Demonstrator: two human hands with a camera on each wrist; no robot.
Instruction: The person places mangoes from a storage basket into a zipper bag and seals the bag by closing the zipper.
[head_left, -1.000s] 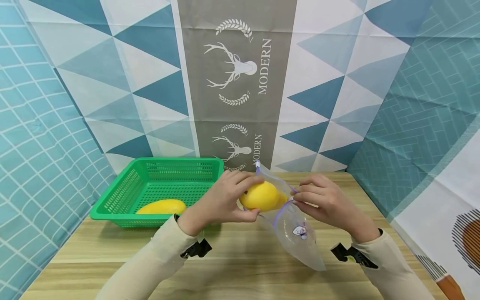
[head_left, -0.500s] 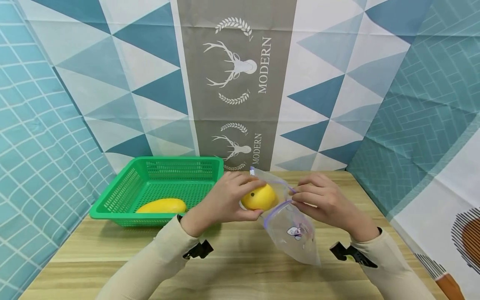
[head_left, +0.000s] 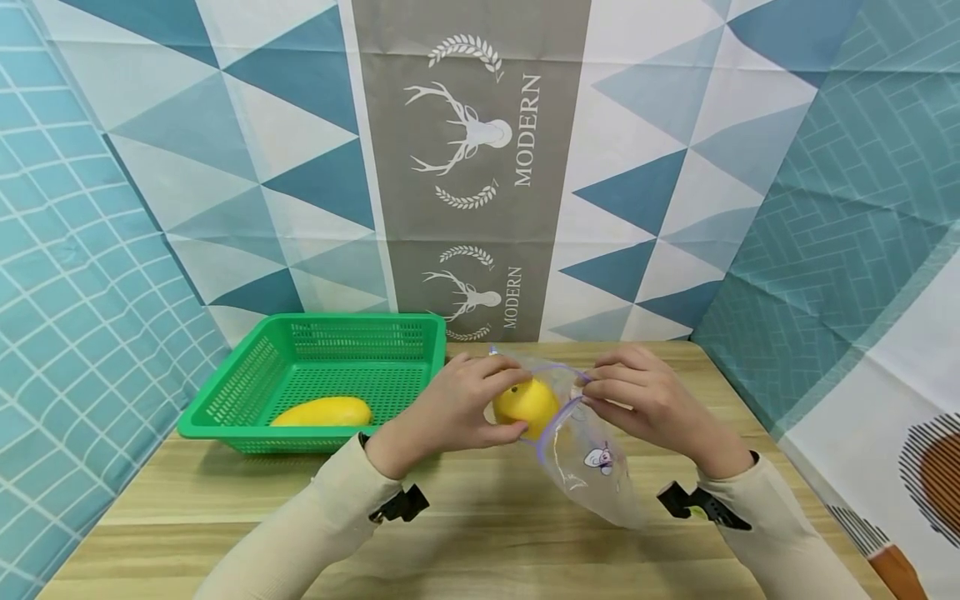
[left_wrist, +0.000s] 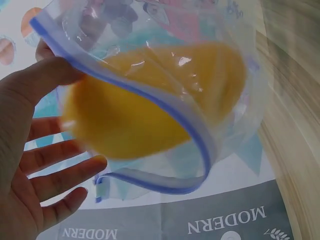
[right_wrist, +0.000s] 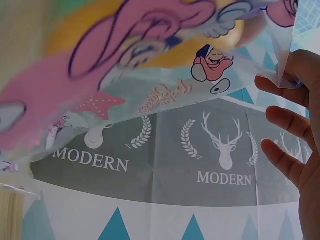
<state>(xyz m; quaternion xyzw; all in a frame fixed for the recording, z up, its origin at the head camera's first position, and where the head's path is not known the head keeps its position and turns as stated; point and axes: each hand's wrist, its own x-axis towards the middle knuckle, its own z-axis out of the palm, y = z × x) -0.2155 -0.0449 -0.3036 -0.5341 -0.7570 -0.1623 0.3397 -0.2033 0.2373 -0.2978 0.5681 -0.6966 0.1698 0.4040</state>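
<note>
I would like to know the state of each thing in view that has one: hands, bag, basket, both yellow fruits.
Left hand: thumb and fingers hold one yellow fruit.
Right hand: pinches the bag's rim.
Clear bag: unsealed, mouth open.
Held yellow fruit: partly inside the bag, one end at its mouth.
Green basket: upright on the table, uncovered.
Other yellow fruit: lying in the basket.

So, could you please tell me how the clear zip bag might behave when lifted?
The bag is probably floppy, since it looks thin and wrinkled. It may gape, as the blue-purple zip strip bows outward. The yellow fruit partly inside could weigh it down, looking thick and bulky.
</note>
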